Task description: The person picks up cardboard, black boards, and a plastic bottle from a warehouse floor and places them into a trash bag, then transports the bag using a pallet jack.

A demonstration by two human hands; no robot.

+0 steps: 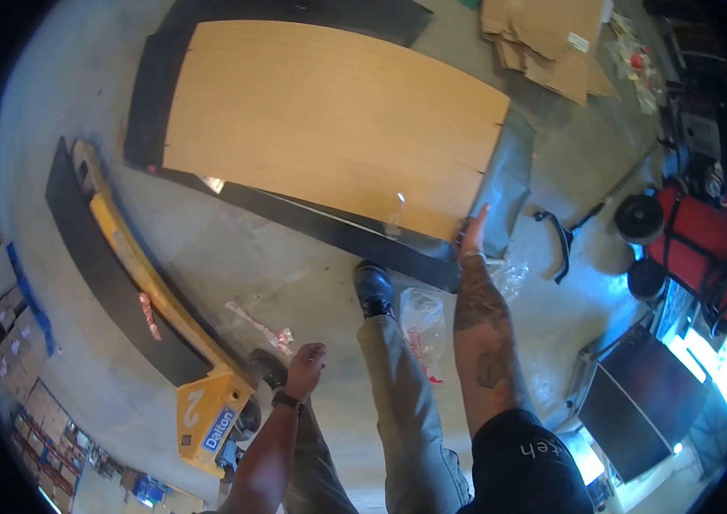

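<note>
Concrete floor [209,257] all around. At left, black board [111,270] beside yellow pallet jack [214,394]. Near middle, holds left hand [305,371] curled above floor; cannot tell whether around anything. Far middle, tan panel [329,128]. Well apart from left hand, touches panel's near right corner with right hand [473,236]; cannot tell how firmly. At right, red wheeled unit [696,236].

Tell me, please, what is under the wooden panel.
Around the wooden panel, black material shows at left and greyish material at right; what lies beneath its middle is covered.
</note>
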